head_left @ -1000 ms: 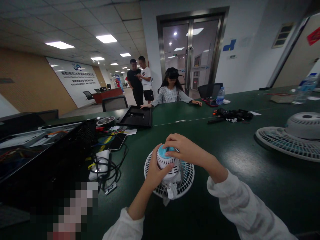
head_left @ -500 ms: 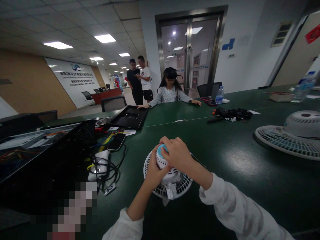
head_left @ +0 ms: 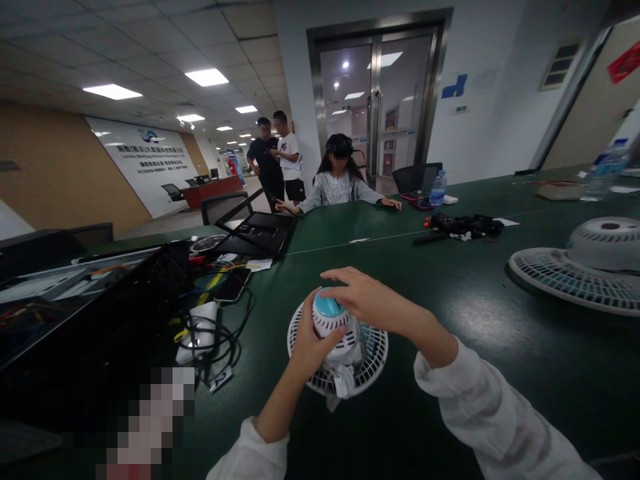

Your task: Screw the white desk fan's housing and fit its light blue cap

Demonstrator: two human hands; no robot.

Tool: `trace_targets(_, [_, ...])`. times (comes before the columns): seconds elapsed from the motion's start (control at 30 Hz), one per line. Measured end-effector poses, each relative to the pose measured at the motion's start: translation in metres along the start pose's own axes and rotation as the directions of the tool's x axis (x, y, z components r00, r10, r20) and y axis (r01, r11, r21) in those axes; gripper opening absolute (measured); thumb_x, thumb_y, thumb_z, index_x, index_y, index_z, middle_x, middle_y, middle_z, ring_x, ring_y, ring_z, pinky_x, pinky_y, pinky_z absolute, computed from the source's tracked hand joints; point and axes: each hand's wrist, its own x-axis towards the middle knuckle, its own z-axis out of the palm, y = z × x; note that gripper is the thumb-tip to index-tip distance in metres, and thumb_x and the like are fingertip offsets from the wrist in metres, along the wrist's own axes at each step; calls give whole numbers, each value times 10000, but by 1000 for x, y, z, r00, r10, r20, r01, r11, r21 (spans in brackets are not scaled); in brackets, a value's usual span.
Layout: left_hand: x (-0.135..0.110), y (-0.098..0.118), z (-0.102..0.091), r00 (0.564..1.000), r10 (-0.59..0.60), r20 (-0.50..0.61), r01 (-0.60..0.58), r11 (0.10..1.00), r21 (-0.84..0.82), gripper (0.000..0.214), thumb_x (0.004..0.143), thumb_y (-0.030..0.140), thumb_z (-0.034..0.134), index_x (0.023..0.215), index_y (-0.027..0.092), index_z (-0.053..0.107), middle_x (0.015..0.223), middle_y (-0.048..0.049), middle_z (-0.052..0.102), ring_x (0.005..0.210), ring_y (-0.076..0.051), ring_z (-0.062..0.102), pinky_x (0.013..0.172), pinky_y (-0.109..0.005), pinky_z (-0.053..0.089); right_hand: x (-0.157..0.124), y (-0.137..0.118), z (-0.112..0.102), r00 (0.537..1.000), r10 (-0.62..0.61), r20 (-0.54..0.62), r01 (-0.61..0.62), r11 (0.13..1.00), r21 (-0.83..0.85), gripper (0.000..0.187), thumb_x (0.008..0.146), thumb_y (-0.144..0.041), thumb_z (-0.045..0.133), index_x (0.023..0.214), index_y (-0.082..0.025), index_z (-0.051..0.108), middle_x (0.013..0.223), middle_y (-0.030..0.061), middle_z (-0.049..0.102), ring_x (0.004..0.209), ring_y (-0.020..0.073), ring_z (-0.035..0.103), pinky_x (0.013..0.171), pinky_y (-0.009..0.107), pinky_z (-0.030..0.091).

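Observation:
A small white fan (head_left: 376, 365) lies grille-down on the green table in front of me. Its motor housing points up, topped by a blue round cap (head_left: 329, 305). My left hand (head_left: 309, 343) is wrapped round the housing just under the cap, thumb on the near side. Over the cap's right side hovers my right hand (head_left: 367, 299), its fingers stretched out and partly apart. Some fingertips lie over the blue surface; whether they touch it I cannot tell. A crumpled whitish piece (head_left: 344, 381) hangs at the housing's near side.
An opened black computer case (head_left: 100, 320) stands left, beside tangled black cables (head_left: 233, 340), a phone (head_left: 233, 285) and a white adapter-like block (head_left: 200, 327). A larger fan (head_left: 605, 267) lies right. Opposite sits a person (head_left: 337, 183) near a black panel (head_left: 265, 233); two people stand behind.
My right hand has loosened from the blue cap, its fingers straightening and its wrist shifting right. My left hand keeps its hold. Across the table, the person has raised a black frame off the panel.

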Motion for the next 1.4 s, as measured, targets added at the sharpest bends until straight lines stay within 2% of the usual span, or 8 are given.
trace_targets(0.17, [0,-2,0,1000,-5,7,5,1000,-15,681,672,352,684,1252,210,357,1292,-99,472,1208,-263,467,1032,-412,356,-1,5,-1,998,9,59,-5,998,-60,385,856,-111,509,1200,-273,564,1300,68,519,1158,256,491,911,449,447])
trace_targets(0.3, [0,-5,0,1000,0,6,0,1000,-2,680,672,355,689,1251,212,362,1271,-95,482,1185,-259,479,1024,-416,362,2,1,-4,997,20,75,-18,999,-27,273,858,-177,542,1124,-209,597,1209,72,571,1076,233,539,886,409,458])
trace_targets(0.5, [-1,-2,0,1000,-25,7,25,1000,-5,679,680,361,679,1261,212,361,1253,-98,496,1155,-259,504,993,-412,390,8,-14,2,988,151,-10,-151,988,-40,158,866,-234,531,967,-133,599,1032,84,603,917,190,562,774,314,455])
trace_targets(0.73, [-2,-2,5,997,46,-58,-44,998,34,681,648,338,686,1244,196,390,1279,-99,486,1216,-264,454,1054,-416,320,15,-37,18,883,439,-164,-456,886,-83,134,835,-226,497,857,-143,600,903,84,606,847,190,551,703,289,436])
trace_targets(0.93, [-10,-1,15,985,67,-161,-57,996,69,701,624,242,697,1249,205,383,1305,-96,461,1246,-256,418,1075,-418,288,17,-48,30,826,498,-264,-535,840,-92,204,861,-206,435,794,-158,621,933,103,612,903,219,553,783,338,443])
trace_targets(1.07, [-24,9,14,988,50,-146,-41,997,67,655,661,289,695,1237,199,396,1275,-103,484,1202,-253,461,1043,-419,331,-2,-49,21,867,446,-223,-434,895,103,161,867,-207,467,872,-151,618,924,75,637,877,187,568,785,317,447])
trace_targets(1.23, [-49,24,9,997,20,-73,-19,1000,6,645,672,327,690,1234,201,402,1229,-99,524,1138,-249,519,991,-415,389,-35,-40,1,995,70,-71,-45,949,311,332,866,-96,459,1169,-182,560,1232,59,595,1146,147,507,990,338,368])
trace_targets(1.4, [-70,35,10,999,33,-30,-33,999,-15,645,667,326,685,1233,201,400,1252,-97,512,1164,-248,499,1015,-414,367,-44,-38,-17,990,-117,82,85,943,322,248,863,-161,531,1097,-183,611,1170,53,623,1105,138,542,962,301,390])
